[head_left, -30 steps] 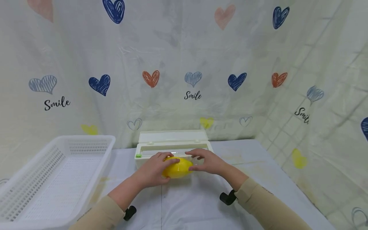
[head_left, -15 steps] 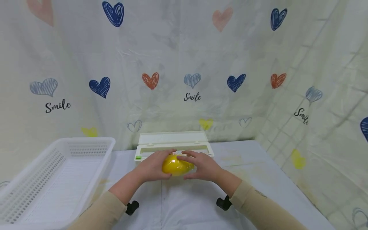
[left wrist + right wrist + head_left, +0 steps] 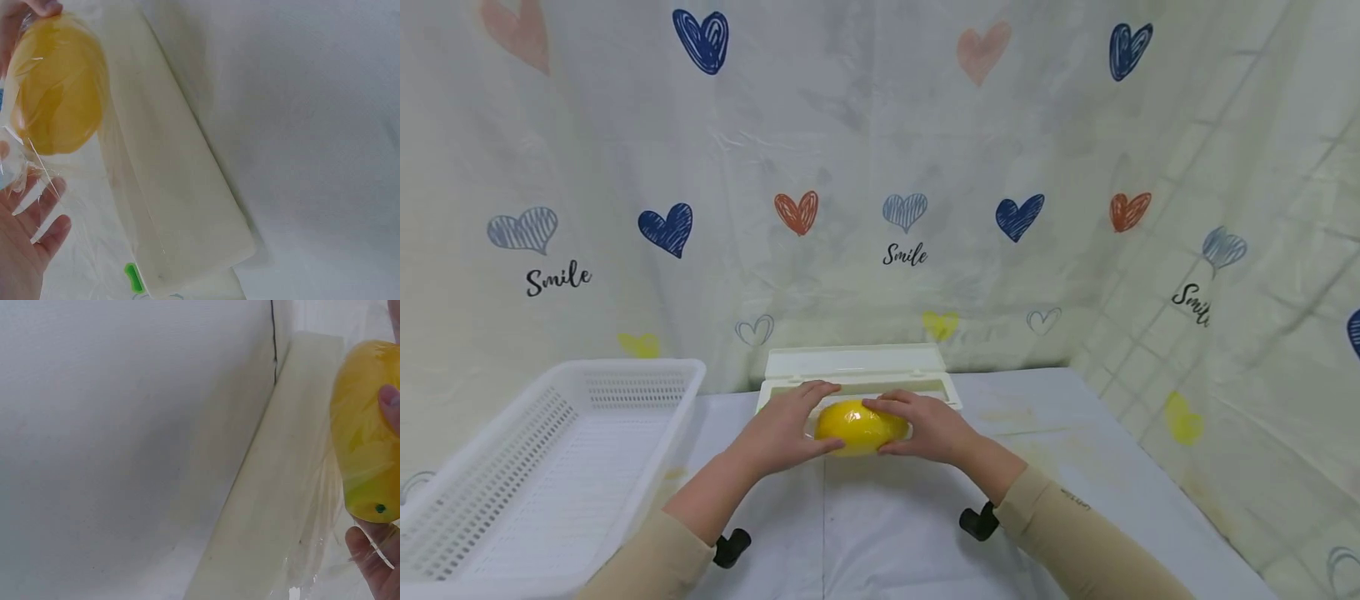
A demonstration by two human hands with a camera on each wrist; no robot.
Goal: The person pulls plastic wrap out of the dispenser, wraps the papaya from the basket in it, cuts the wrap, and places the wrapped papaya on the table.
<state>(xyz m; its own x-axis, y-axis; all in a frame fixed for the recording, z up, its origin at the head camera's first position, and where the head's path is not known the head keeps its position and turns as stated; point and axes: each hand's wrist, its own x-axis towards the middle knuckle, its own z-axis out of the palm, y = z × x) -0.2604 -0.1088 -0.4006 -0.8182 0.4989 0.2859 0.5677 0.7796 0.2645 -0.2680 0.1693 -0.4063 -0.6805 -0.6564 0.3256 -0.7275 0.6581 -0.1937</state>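
A yellow mango (image 3: 859,429), covered in clear cling film, is held above the table in front of the cling film dispenser (image 3: 951,393). My right hand (image 3: 928,429) grips its right end, fingers over the top and thumb below. My left hand (image 3: 778,429) is spread beside the left end, thumb tip close to the mango. In the left wrist view, the fingers (image 3: 53,234) are parted near stretched cling film (image 3: 47,165), away from the fruit. The mango's green stem spot (image 3: 380,508) shows in the right wrist view.
The dispenser's white lid (image 3: 853,360) stands raised at the back, and a green slide cutter (image 3: 132,278) sits on its edge. A white perforated basket (image 3: 688,404) is on the left. Behind the table hangs a heart-patterned curtain (image 3: 850,292).
The left hand held the mango a second ago; it has since loosened and drawn left. The right hand has come in from the right and taken hold of the fruit.
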